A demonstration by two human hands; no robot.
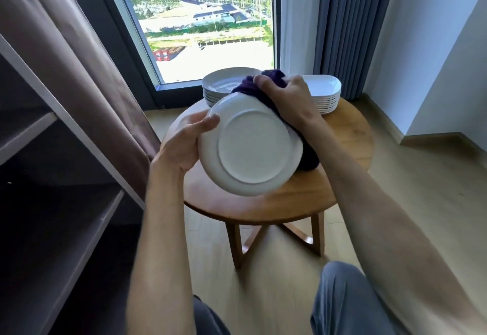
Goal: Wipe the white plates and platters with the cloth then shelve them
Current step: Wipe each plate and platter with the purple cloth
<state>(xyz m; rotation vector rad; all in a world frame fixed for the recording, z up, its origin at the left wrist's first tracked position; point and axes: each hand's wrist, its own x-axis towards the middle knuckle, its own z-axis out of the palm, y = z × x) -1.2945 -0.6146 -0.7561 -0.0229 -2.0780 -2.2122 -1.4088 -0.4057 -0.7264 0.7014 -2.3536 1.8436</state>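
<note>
A round white plate (250,147) is held tilted above the table, its underside facing me. My left hand (184,142) grips its left rim, thumb over the edge. My right hand (284,100) grips a dark purple cloth (266,84) against the plate's upper right edge; more cloth hangs behind the plate at lower right. On the table behind stand a stack of round white plates (221,84) and a stack of oblong white platters (325,95).
The round wooden table (342,137) stands by a tall window. A dark shelving unit (52,176) with a brown fabric cover pulled aside fills the left. Blue curtains (347,26) hang at the back right. My knees show at the bottom.
</note>
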